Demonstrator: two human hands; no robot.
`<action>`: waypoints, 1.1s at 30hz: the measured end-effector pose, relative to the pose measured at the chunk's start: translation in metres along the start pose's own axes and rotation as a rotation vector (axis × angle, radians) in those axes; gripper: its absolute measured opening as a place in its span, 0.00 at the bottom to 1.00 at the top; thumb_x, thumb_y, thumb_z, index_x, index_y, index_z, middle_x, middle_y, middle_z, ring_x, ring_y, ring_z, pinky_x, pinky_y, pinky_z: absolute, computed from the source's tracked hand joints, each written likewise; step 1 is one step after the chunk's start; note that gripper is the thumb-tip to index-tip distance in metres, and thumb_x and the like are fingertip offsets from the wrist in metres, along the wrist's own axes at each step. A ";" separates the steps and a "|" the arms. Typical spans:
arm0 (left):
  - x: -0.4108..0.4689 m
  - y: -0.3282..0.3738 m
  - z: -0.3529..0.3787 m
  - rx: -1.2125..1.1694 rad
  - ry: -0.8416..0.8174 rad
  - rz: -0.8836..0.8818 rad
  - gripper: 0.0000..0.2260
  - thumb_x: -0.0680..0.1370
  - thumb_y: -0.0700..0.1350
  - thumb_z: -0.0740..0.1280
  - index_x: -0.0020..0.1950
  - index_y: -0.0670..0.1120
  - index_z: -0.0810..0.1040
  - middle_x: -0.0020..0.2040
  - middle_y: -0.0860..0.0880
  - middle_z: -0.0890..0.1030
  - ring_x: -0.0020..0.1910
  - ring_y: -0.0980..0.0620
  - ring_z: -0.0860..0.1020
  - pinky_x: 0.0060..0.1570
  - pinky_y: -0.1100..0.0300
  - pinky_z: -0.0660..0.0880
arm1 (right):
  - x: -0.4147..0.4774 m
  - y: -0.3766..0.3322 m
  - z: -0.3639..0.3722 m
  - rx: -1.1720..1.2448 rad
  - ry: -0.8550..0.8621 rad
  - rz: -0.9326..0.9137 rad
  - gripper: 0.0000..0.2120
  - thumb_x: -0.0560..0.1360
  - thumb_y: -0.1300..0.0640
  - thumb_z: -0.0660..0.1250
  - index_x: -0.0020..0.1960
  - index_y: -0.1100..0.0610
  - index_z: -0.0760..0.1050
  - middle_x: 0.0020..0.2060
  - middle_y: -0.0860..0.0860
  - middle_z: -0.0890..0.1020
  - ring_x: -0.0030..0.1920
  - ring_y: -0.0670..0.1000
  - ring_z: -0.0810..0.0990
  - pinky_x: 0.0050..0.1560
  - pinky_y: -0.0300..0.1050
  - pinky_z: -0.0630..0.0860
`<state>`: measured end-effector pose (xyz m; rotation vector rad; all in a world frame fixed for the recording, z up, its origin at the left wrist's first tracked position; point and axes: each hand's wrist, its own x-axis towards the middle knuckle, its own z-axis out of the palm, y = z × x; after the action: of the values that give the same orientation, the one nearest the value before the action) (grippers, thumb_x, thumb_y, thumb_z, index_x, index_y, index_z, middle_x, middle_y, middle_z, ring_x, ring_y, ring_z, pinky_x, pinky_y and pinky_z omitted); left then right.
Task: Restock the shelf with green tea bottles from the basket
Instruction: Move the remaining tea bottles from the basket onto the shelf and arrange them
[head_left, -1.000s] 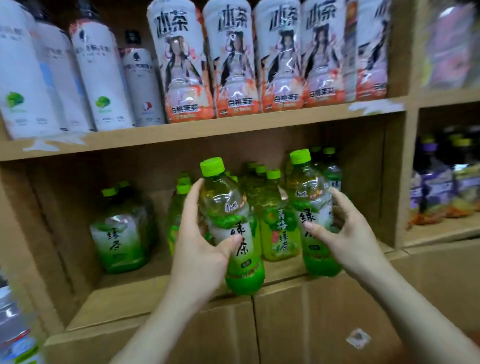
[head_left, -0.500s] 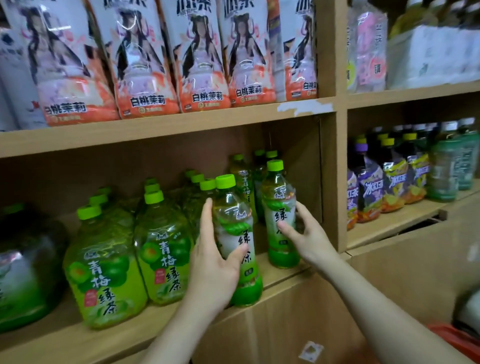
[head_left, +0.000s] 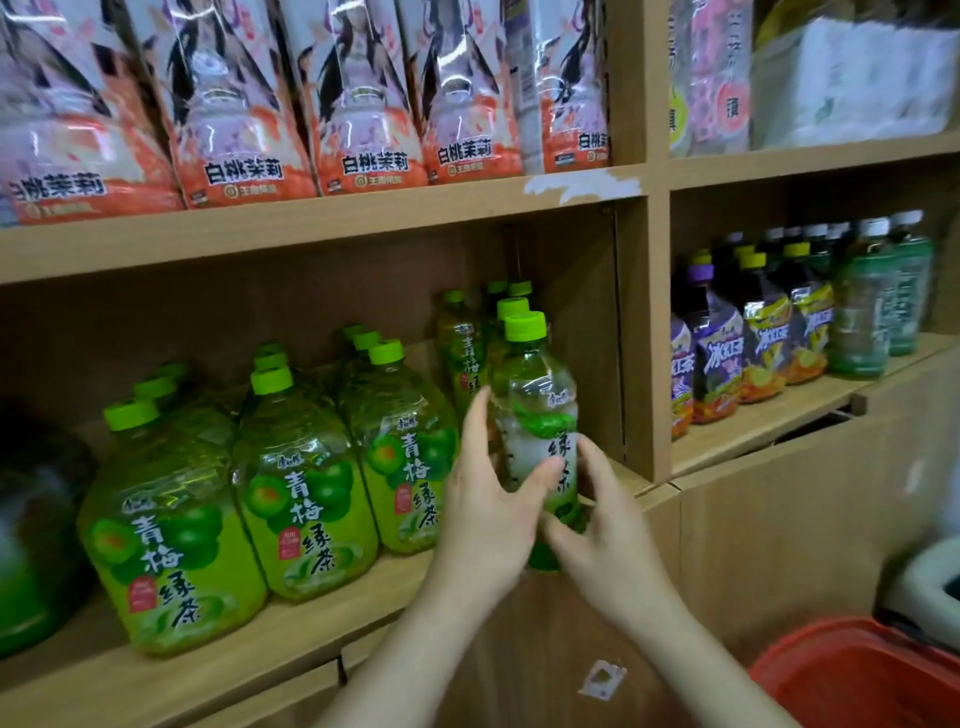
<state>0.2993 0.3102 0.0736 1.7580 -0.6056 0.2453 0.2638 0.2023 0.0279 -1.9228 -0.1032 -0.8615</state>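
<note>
Your left hand (head_left: 485, 512) and right hand (head_left: 605, 540) cup a green tea bottle (head_left: 540, 431) with loosely spread fingers at the right front edge of the shelf (head_left: 291, 618). Its base looks close to the lip, so letting go early could tip it off. Your palms hide the base, and only a corner of the red basket (head_left: 857, 675) shows.

Narrow gap between green tea bottle (head_left: 540, 415) and shelf divider (head_left: 636, 338); plum tea bottles (head_left: 306, 493) crowding left.
</note>
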 end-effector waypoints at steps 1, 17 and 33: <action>0.003 -0.001 0.006 -0.075 -0.012 -0.042 0.28 0.73 0.50 0.72 0.69 0.60 0.63 0.66 0.55 0.74 0.64 0.56 0.74 0.64 0.50 0.72 | 0.003 0.004 -0.007 -0.048 0.057 0.009 0.32 0.68 0.50 0.70 0.70 0.48 0.64 0.61 0.44 0.77 0.60 0.44 0.76 0.59 0.48 0.76; 0.117 -0.052 0.063 0.317 0.348 -0.383 0.22 0.77 0.42 0.65 0.70 0.44 0.64 0.69 0.39 0.67 0.69 0.38 0.65 0.65 0.48 0.65 | 0.051 0.048 -0.034 -0.229 0.211 0.197 0.29 0.68 0.52 0.76 0.63 0.55 0.65 0.59 0.54 0.79 0.60 0.56 0.78 0.56 0.48 0.74; 0.108 -0.047 0.063 0.161 0.443 -0.109 0.23 0.76 0.44 0.67 0.68 0.50 0.64 0.63 0.47 0.75 0.62 0.46 0.74 0.60 0.53 0.71 | 0.070 0.053 -0.004 -0.383 0.278 0.244 0.27 0.74 0.43 0.66 0.69 0.49 0.63 0.55 0.51 0.81 0.54 0.56 0.80 0.49 0.52 0.77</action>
<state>0.4058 0.2289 0.0670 1.8062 -0.1732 0.6015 0.3364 0.1524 0.0314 -2.0849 0.4859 -1.0243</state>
